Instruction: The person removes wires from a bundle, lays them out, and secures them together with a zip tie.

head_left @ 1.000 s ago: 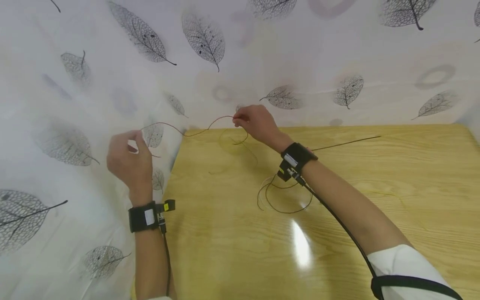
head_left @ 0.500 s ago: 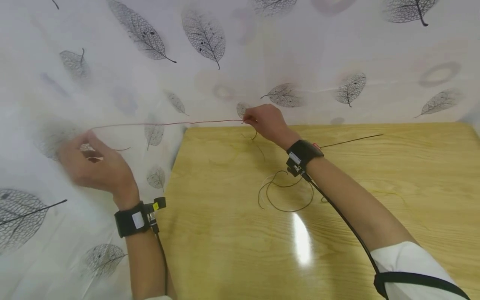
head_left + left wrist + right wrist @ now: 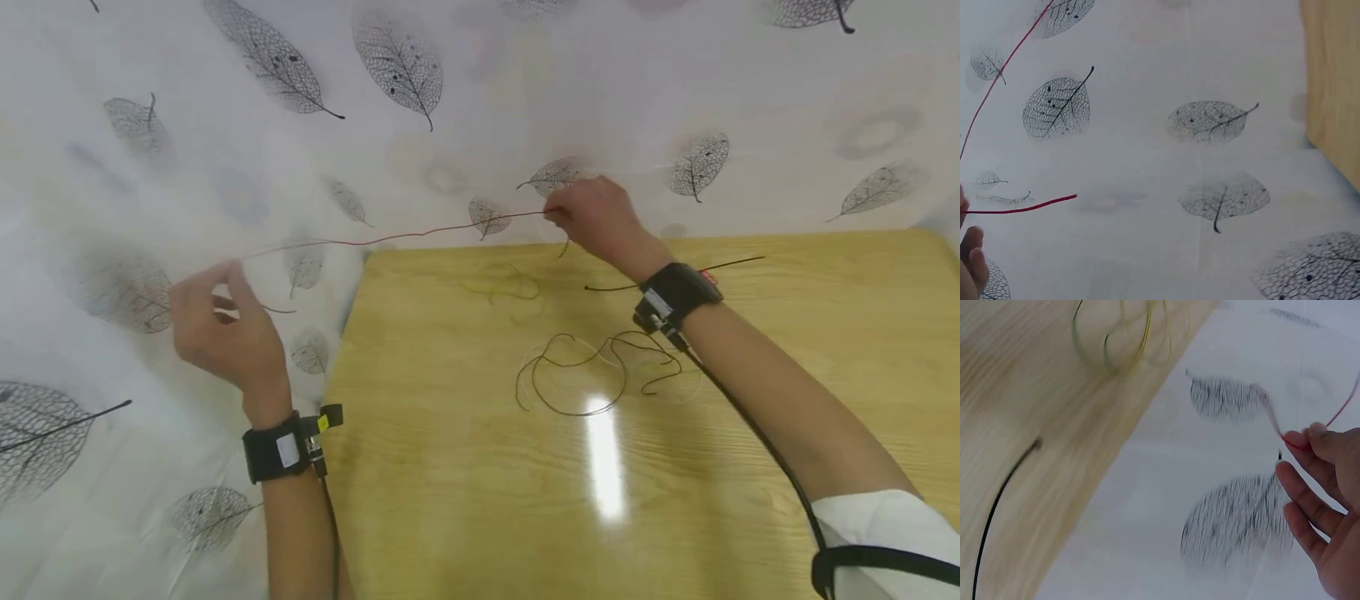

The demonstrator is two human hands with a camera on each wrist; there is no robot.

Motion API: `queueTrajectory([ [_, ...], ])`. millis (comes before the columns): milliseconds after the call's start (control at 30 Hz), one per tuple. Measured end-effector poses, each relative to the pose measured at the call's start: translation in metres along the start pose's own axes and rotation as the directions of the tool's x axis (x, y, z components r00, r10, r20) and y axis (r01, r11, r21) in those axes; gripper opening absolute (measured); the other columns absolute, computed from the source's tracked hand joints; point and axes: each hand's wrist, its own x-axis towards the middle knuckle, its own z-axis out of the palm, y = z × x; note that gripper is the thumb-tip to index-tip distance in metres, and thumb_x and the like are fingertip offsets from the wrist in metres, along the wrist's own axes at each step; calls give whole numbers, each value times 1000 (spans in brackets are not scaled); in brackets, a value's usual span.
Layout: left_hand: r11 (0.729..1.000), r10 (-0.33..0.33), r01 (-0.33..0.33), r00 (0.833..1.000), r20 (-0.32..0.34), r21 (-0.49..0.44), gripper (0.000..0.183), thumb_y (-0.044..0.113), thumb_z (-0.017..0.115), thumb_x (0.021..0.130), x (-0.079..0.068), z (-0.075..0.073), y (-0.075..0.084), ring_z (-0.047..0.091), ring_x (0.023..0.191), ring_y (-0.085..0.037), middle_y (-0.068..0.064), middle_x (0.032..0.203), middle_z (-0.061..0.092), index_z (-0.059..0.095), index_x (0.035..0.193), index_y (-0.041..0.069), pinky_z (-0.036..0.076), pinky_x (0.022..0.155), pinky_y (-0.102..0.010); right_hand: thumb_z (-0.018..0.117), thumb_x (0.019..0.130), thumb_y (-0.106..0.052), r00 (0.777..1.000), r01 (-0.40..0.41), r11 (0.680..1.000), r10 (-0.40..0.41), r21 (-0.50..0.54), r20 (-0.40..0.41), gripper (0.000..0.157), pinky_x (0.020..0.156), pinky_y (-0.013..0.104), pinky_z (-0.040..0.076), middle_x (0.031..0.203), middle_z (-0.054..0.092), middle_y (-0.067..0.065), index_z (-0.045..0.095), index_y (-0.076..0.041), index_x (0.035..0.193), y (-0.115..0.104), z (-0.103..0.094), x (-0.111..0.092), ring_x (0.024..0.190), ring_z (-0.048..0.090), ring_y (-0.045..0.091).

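Note:
Between both hands, above the table's back left edge, a thin red wire (image 3: 375,241) hangs in the air, slightly wavy. My left hand (image 3: 225,325) pinches it between thumb and index finger at the left, and a short end sticks out past the fingers. In the left wrist view, that red wire end (image 3: 1029,208) points right, with only a few fingertips showing. At the back of the table, my right hand (image 3: 600,223) pinches the wire's other part. The right wrist view shows the remaining fingers (image 3: 1310,506) loosely bent and a tail beyond the pinch.
On the wooden table (image 3: 450,467) lie tangled dark wires (image 3: 573,414) near the middle. Yellow-green wire (image 3: 517,296) lies further back. A straighter black wire (image 3: 609,289) passes under the right forearm. White leaf-printed cloth (image 3: 480,100) hangs behind and to the left.
My hands have spread apart, pulling the red wire from loose curves to nearly straight. Lately both shifted right, the right hand also up. Yellow-green wire now shows more on the table.

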Motion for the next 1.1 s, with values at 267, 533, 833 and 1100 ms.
queueTrajectory([
  [267,929,370,-229,608,703,-291,12,21,77,84,-76,22,-4,56,70,-20,-4,87,74,78,91,11,43,55,-32,62,97,-22,934,-179,982,189,-61,303,20,58,39,53,95,75,8,75,-13,109,81,-50,-127,72,66,21],
  [533,868,496,-133,278,822,-479,10,19,79,82,-147,45,21,52,69,-16,6,79,67,79,92,18,46,56,-29,65,94,-21,889,-301,948,319,-108,328,16,50,37,49,88,74,8,74,-14,106,110,-62,-234,68,66,21],
  [833,898,439,-96,159,884,-429,9,24,75,86,-180,49,33,54,73,-11,8,83,66,77,93,19,49,60,-30,68,91,-17,882,-350,931,366,-108,296,12,53,41,51,86,74,8,74,-13,100,114,-52,-273,70,65,22],
  [1100,911,409,-105,84,909,-400,11,27,73,88,-195,49,43,56,72,-9,10,85,68,76,97,20,49,60,-29,67,89,-15,866,-367,927,370,-74,336,15,59,43,54,87,74,9,75,-10,101,104,-41,-275,74,68,24],
])
